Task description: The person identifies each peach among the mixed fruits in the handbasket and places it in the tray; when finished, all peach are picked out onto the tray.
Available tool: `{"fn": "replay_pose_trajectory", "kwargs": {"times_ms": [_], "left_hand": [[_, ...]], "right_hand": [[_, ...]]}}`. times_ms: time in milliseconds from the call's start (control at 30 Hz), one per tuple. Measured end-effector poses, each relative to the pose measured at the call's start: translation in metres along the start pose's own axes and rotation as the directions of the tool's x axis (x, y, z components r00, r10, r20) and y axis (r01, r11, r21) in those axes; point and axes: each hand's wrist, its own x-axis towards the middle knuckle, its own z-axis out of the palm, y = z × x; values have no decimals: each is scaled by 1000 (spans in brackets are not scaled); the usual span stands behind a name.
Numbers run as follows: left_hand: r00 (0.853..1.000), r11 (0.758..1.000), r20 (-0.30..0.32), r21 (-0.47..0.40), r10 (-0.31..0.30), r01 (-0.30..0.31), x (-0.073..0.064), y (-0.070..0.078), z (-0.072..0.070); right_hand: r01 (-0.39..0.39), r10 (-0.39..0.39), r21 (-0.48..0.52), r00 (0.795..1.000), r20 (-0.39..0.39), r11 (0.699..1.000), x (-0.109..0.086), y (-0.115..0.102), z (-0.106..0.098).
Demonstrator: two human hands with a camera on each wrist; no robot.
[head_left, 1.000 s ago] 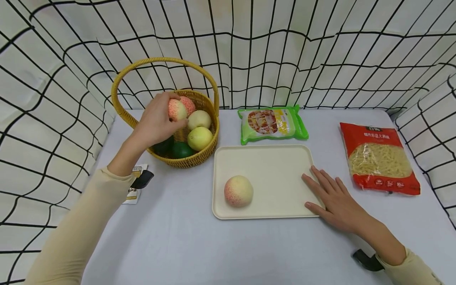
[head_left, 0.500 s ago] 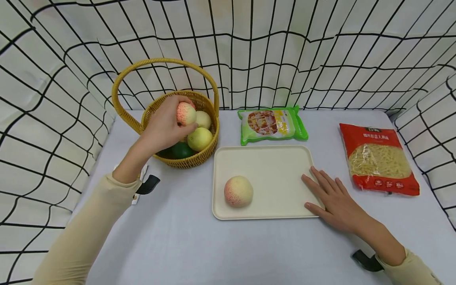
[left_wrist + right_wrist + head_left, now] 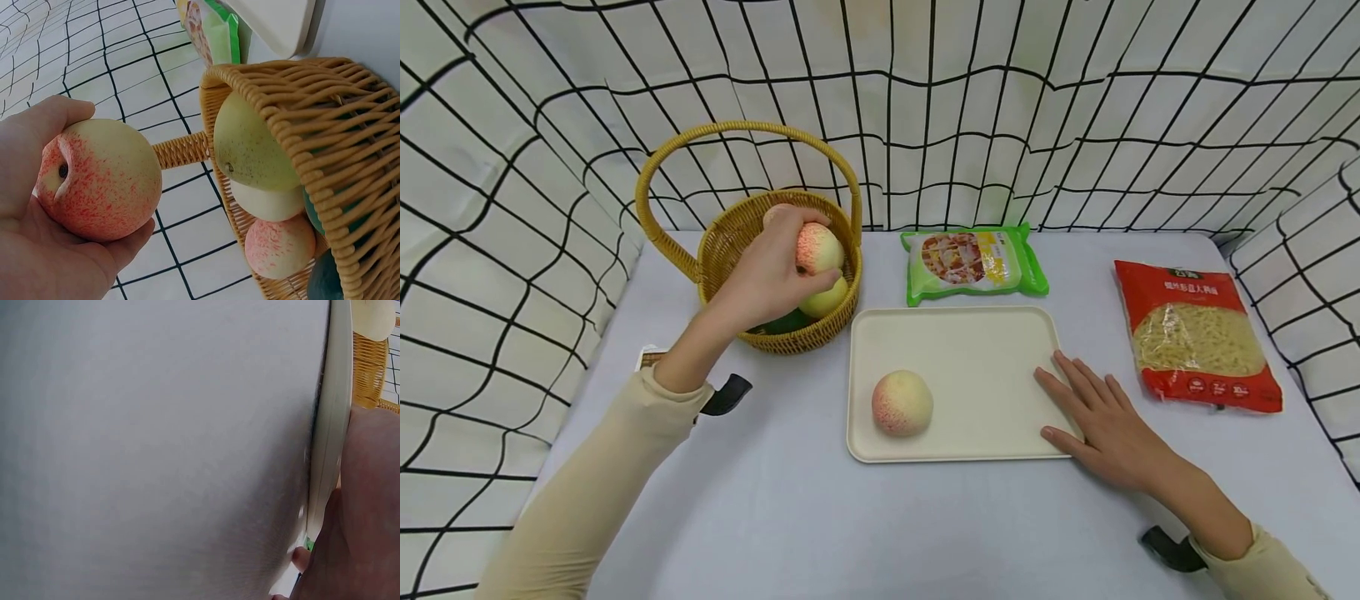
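My left hand (image 3: pixel 763 271) grips a red-speckled, pale yellow peach (image 3: pixel 820 247) over the woven basket (image 3: pixel 808 340). In the left wrist view, fingers and thumb curl round this peach (image 3: pixel 106 181), which is apart from the fruit below. Inside the basket lie a yellow-green fruit (image 3: pixel 250 150), a cream-coloured one (image 3: pixel 269 201), another peach (image 3: pixel 281 247) and dark green fruit (image 3: pixel 325 275), partly hidden. A second pale peach (image 3: pixel 902 403) sits at the left of the cream tray (image 3: pixel 985 375). My right hand (image 3: pixel 1105 421) rests with spread fingers on the tray's right edge.
Behind the tray lies a green food packet (image 3: pixel 973 262). A red bag of pasta (image 3: pixel 1198 337) is at the right. The basket's tall handle (image 3: pixel 748 127) arches over its opening. Black wire grid (image 3: pixel 928 150) walls stand round the white table.
My left hand has carried the peach to the right across the basket's opening, covering more of the fruit inside. The right hand, tray and peach on it have stayed in place.
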Motion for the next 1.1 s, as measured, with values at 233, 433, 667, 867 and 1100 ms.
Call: {"fn": "replay_pose_trajectory", "kwargs": {"times_ms": [233, 433, 667, 867, 1100], "left_hand": [[1000, 1000, 23, -21, 20, -19, 2, 6, 9], [999, 999, 42, -41, 27, -25, 3, 14, 17], [997, 998, 64, -46, 42, -39, 5, 22, 28], [992, 995, 95, -72, 79, -72, 9, 27, 39], [987, 988, 105, -110, 118, -106, 9, 32, 51]], "right_hand": [[-1, 1, 5, 1000, -2, 1000, 0, 0, 0], [4, -4, 5, 1000, -2, 1000, 1, 0, 0], [-4, 4, 6, 1000, 5, 1000, 1, 1, 0], [-1, 1, 1, 1000, 3, 1000, 2, 2, 1], [2, -2, -5, 1000, -1, 1000, 1, 1, 1]]}}
